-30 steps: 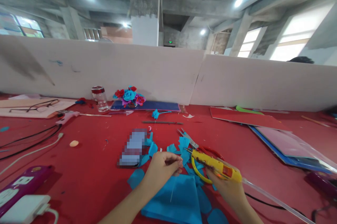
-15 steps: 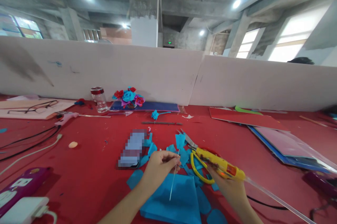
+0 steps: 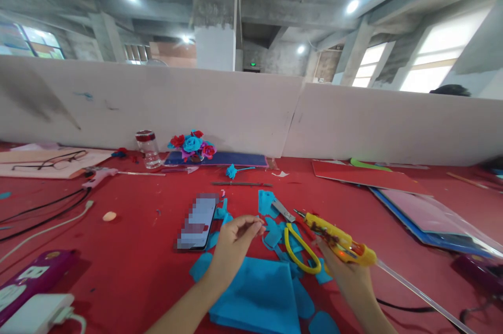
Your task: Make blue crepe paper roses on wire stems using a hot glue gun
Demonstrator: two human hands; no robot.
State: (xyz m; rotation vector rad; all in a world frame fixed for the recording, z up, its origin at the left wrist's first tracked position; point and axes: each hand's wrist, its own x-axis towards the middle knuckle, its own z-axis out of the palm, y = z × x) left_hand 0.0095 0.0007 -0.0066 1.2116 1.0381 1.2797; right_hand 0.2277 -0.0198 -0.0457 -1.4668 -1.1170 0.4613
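Above a stack of blue paper, my left hand has its thumb and fingertips pinched together; what they hold is too small to name. My right hand is wrapped round a yellow glue gun with a clear glue stick out of its back and its nozzle pointing left. Scissors with yellow handles lie on blue paper pieces between my hands. A phone lies left of the pieces.
Behind are a paper flower bouquet, a lidded glass jar, a blue flower and a twig. Folders lie right. At left are glasses, a pink glue gun and a power strip.
The glue gun in my right hand has moved right, away from the scissors. The thin wire seen at my left fingertips no longer shows clearly. My left hand has shifted slightly left and up.
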